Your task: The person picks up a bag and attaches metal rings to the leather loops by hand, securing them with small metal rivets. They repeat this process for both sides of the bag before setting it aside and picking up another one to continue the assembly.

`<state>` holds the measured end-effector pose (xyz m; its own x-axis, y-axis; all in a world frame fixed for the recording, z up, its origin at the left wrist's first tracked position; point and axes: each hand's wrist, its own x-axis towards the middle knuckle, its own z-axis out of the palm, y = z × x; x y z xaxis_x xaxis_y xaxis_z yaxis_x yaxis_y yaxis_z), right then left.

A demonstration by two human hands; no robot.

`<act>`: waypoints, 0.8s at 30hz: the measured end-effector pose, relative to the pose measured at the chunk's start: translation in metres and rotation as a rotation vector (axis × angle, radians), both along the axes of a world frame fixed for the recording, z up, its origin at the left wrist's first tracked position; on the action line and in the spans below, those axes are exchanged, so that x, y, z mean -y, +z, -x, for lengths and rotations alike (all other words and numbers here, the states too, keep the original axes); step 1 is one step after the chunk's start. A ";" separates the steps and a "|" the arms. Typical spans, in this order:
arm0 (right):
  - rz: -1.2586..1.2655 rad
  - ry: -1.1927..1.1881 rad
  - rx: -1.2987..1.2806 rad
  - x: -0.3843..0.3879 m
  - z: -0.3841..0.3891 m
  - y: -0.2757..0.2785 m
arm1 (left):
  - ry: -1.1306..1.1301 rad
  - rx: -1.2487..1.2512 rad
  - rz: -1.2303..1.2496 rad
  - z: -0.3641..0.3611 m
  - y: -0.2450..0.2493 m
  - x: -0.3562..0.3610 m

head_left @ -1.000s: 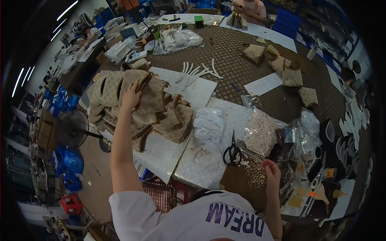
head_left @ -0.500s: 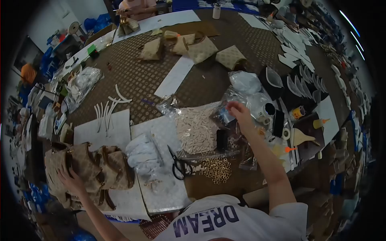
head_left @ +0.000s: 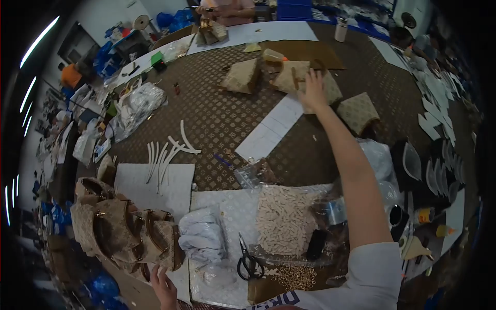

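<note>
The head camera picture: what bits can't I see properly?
In the head view:
- Right grip: its own back hides whether it holds a tan bag.
- Person across the table: head cut off by the top edge.
- Shirt lettering: cut off by the bottom edge.
- Gold rings: too small to count.
- Jar label: too small to read.

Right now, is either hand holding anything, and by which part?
Cannot tell for the right hand: it overlaps the far patterned bags, its grip unclear. The left hand, beside the bag pile, shows nothing held.
</note>
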<state>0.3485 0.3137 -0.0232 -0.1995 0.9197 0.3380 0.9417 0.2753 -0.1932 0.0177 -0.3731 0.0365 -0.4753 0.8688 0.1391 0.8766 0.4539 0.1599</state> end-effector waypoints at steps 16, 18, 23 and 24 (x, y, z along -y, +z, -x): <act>0.331 0.671 -0.564 0.204 -0.057 0.098 | -0.174 0.624 -0.323 -0.061 -0.017 -0.108; 0.360 0.897 -0.350 0.281 -0.056 0.129 | -0.198 0.823 -0.348 -0.076 -0.006 -0.131; 0.506 1.353 -0.296 0.447 -0.043 0.142 | -0.453 1.356 -0.385 -0.122 0.001 -0.147; 0.553 1.383 -0.320 0.473 -0.041 0.144 | -0.486 1.402 -0.304 -0.130 0.009 -0.137</act>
